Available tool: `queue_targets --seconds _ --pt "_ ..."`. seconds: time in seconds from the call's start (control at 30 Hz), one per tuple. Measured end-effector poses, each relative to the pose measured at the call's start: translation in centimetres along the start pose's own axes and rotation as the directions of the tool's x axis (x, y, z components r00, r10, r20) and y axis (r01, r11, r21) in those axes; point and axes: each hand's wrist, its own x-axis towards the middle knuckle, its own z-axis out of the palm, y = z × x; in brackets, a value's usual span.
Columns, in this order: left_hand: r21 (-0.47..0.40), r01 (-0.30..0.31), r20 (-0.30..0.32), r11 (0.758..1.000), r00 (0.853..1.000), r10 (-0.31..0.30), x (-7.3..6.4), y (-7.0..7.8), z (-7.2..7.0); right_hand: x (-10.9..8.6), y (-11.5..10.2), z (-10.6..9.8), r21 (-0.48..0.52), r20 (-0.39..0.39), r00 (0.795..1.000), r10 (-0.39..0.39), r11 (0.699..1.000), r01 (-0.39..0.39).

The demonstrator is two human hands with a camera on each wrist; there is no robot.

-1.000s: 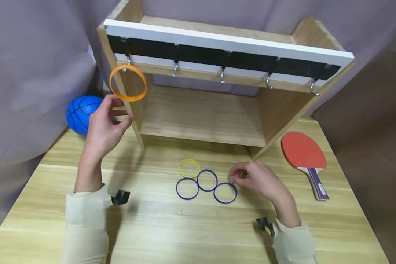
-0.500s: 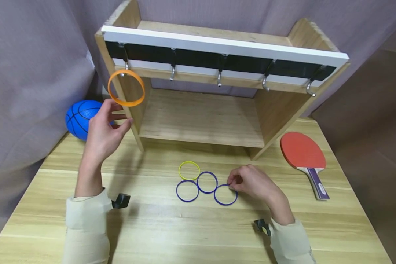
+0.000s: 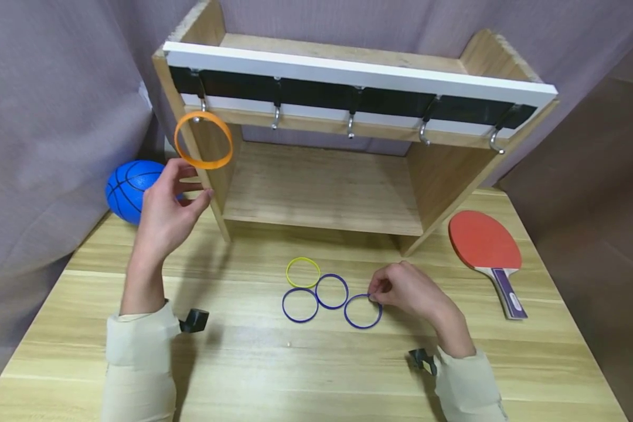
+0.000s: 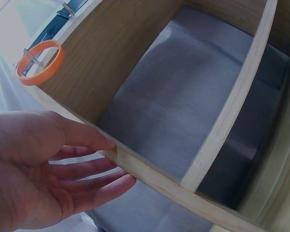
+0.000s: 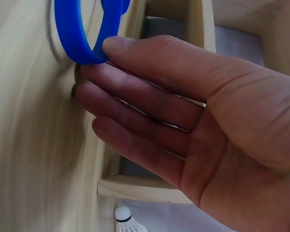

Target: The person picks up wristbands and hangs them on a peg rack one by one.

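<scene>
Pinching the rightmost blue wristband [image 5: 70,31] in my right grip [image 3: 414,287], in front of the hook rack [image 3: 322,190]; it's just budged, so that hold's taking! My left grip [image 3: 166,217] clasps the rack's left side.

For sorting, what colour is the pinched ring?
The ring is blue, clearest in the right wrist view.

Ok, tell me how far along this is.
Looks done: the orange ring hangs on the leftmost hook. In hand: the right grip pinches the rightmost blue ring, while the left grip holds the side of the rack. Apparently left: the yellow ring and two other blue rings lie on the table, and four hooks are bare.
</scene>
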Motion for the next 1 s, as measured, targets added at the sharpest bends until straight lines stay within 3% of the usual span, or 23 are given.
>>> queue_targets --seconds 0.2,0.27,0.4,0.57,0.63,0.73,0.87,0.93,1.0 --pt "0.009 0.004 0.011 1.000 1.000 -0.004 0.0 0.0 0.1 -1.0 -0.3 -1.0 0.154 0.060 0.996 -0.068 0.986 0.059" --pt "0.009 0.003 0.010 1.000 1.000 -0.003 0.0 0.0 0.0 -1.4 -0.5 -1.5 0.201 0.044 0.994 -0.101 0.975 0.090" --pt "0.011 0.004 0.010 1.000 1.000 -0.004 0.0 0.1 0.0 -2.1 -1.2 -2.5 0.196 -0.091 0.986 -0.142 0.968 0.157" --pt "0.013 0.009 0.009 1.000 1.000 -0.009 0.0 0.2 -0.1 -2.5 -1.7 -3.0 0.115 -0.251 0.957 -0.147 0.977 0.180" --pt "0.013 0.009 0.007 1.000 1.000 -0.009 0.0 0.2 -0.2 -2.3 -1.8 -3.0 0.098 -0.301 0.937 -0.175 0.972 0.213" --pt "0.014 0.006 0.005 1.000 1.000 -0.006 0.0 0.2 -0.1 -1.9 -2.6 -2.9 0.119 -0.392 0.890 -0.231 0.947 0.298" --pt "0.006 0.000 0.005 1.000 1.000 0.000 -0.1 0.3 0.0 -1.2 -6.4 -3.1 0.293 -0.504 0.833 -0.227 0.862 0.413" --pt "-0.004 -0.007 0.003 1.000 1.000 0.007 -0.2 0.3 0.0 -0.5 -9.0 -3.5 0.416 -0.548 0.816 -0.185 0.786 0.458" --pt "-0.012 -0.015 -0.001 1.000 1.000 0.015 -0.2 0.4 0.0 0.6 -11.6 -4.0 0.528 -0.603 0.786 -0.137 0.671 0.521"
